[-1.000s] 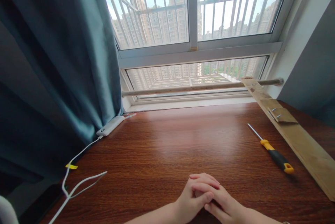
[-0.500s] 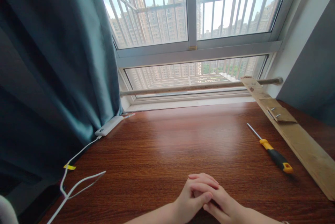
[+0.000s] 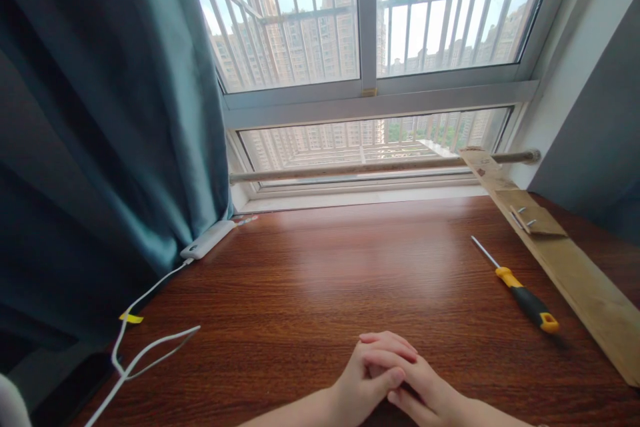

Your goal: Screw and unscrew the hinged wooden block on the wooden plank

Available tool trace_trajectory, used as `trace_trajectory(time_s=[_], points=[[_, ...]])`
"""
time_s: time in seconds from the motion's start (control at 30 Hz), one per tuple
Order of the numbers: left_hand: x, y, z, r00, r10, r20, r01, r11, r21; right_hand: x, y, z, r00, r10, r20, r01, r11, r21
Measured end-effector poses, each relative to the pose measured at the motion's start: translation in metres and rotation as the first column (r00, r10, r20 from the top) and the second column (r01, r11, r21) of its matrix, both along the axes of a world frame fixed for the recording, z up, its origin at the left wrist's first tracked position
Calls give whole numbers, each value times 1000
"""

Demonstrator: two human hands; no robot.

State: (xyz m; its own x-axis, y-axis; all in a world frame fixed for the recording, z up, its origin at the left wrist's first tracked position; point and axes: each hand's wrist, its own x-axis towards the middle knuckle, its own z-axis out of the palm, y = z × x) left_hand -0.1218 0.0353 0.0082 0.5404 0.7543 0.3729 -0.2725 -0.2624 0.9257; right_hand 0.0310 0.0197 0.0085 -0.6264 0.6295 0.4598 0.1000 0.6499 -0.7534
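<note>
My left hand (image 3: 357, 384) and my right hand (image 3: 425, 384) rest clasped together over the wooden table (image 3: 300, 280), near its front edge. The fingers of both hands are closed around each other, and no object shows between them. To their right lies a screwdriver (image 3: 523, 294) with a yellow and black handle, its shaft pointing toward the window. Beyond it is a long tan strip (image 3: 570, 274), apparently cardboard. A smaller tan piece (image 3: 543, 222) sits on the strip, with a couple of metal screws (image 3: 531, 222) sticking out of it.
At the left, a white device (image 3: 207, 240), perhaps a power bank, lies against the blue curtain (image 3: 165, 114). A white cable (image 3: 145, 290) runs from it, with a yellow tag (image 3: 131, 318). A horizontal bar (image 3: 350, 170) crosses in front of the window (image 3: 300, 27); the strip's far end reaches it.
</note>
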Motion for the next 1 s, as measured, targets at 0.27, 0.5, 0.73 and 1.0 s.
trace_trajectory(time_s=[0.27,0.5,0.73,1.0], points=[[-1,-1,1,1000,2,-22,-2,1000,-9,0,-2,6,999,-28,40,29,999,-34],[1,1,1,1000,8,-12,-8,1000,-5,0,-2,3,999,-21,38,23,998,-54],[0,0,2,999,5,-32,-6,1000,-15,0,-1,3,999,-16,52,20,997,-73],[0,2,0,999,23,-45,-24,999,-22,-1,0,4,999,-22,32,24,999,-49]])
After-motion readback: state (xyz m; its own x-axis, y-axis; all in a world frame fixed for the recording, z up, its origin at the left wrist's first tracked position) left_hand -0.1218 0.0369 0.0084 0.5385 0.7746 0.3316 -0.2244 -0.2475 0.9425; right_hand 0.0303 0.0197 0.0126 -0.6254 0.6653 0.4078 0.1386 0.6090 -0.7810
